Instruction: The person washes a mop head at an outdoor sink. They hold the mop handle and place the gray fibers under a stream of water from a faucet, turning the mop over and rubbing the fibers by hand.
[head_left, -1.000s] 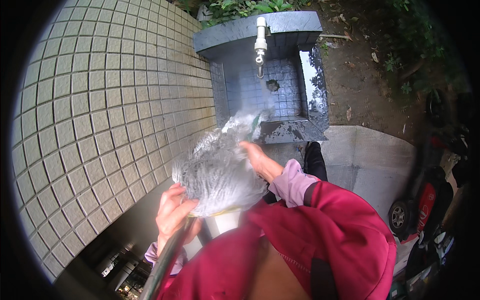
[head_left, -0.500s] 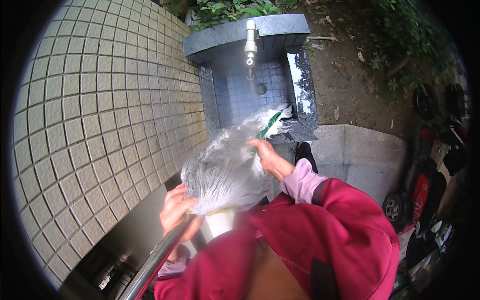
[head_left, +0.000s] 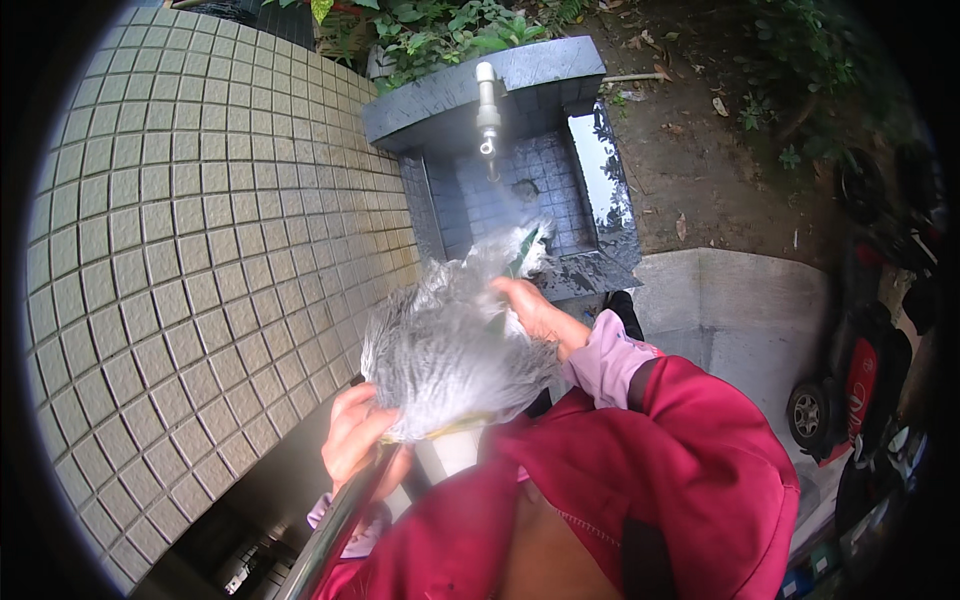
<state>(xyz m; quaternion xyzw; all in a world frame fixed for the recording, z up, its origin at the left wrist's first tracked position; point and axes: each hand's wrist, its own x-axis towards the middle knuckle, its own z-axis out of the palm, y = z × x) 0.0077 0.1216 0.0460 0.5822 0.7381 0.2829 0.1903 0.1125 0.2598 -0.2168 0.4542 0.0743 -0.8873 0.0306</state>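
A mop head (head_left: 455, 350) with wet-looking pale grey strands lies spread in front of my body, pointing toward the sink. A green strip (head_left: 524, 251) shows among the strands at its far end. My left hand (head_left: 357, 438) is closed at the mop's near left edge, fingers against the strands and beside the shiny metal pole (head_left: 345, 515), which runs down to the lower left. My right hand (head_left: 540, 318) grips the strands near the green strip; its fingertips are partly hidden in them. Haze blurs the middle of the mop.
Beyond the mop stands a grey tiled sink (head_left: 430, 205) with a drain, under a white tap (head_left: 487, 115). A tiled wall (head_left: 200, 230) rises close on the left. To the right are a concrete slab (head_left: 740, 300), bare soil (head_left: 690, 170) and a red-and-black wheeled object (head_left: 850, 390).
The view has shifted slightly. The mop's far end has moved a little left and back toward me, and its strands have shifted. Both hands keep their hold.
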